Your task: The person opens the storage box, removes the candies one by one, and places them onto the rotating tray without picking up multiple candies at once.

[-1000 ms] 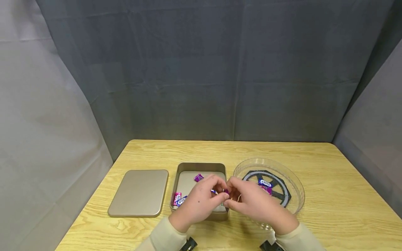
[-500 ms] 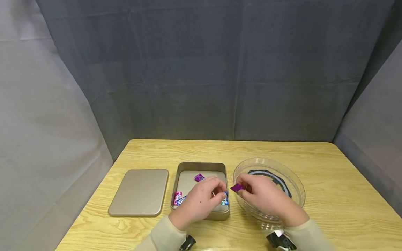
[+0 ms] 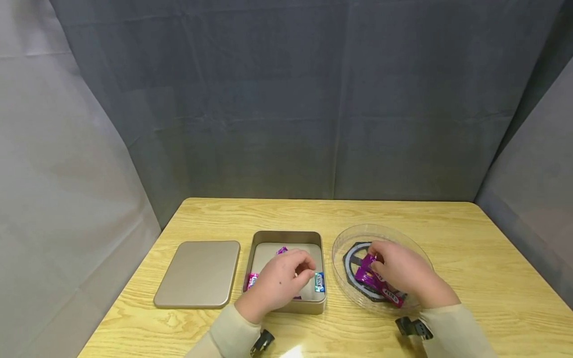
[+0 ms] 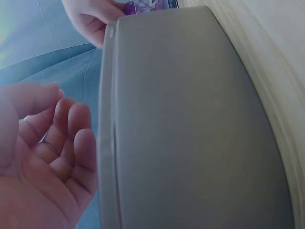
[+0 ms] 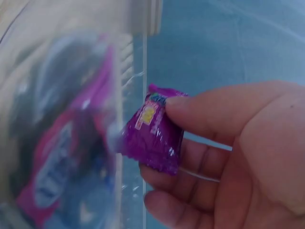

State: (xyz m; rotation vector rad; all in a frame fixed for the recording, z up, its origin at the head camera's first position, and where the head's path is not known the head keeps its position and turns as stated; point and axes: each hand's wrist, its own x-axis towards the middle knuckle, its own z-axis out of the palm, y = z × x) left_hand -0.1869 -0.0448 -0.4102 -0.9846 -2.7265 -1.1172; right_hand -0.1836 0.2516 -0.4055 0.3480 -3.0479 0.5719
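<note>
My right hand [image 3: 405, 268] is over the clear round dish [image 3: 338, 286], pinching a purple-wrapped candy [image 5: 155, 131] between thumb and fingers. Below it in the dish lie other candies, among them a magenta one [image 3: 394, 298], blurred through the wall in the right wrist view. My left hand [image 3: 281, 281] hovers above the open metal tin [image 3: 301, 307], its fingers loosely curled with nothing between them. Inside the tin show a blue-green candy [image 3: 319, 282], a pink one [image 3: 252, 280] and a purple one [image 3: 282, 250]; the hand hides part of the floor.
The tin's flat lid [image 3: 199, 273] lies on the wooden table [image 3: 483, 268] to the left of the tin. A black octagonal shape with a pale ring [image 3: 351, 271] shows at the dish's bottom. Grey cloth [image 3: 268, 99] hangs behind the table.
My right hand has moved right from beside my left hand, carrying the purple candy from the tin to over the dish. My left hand has stayed above the tin.
</note>
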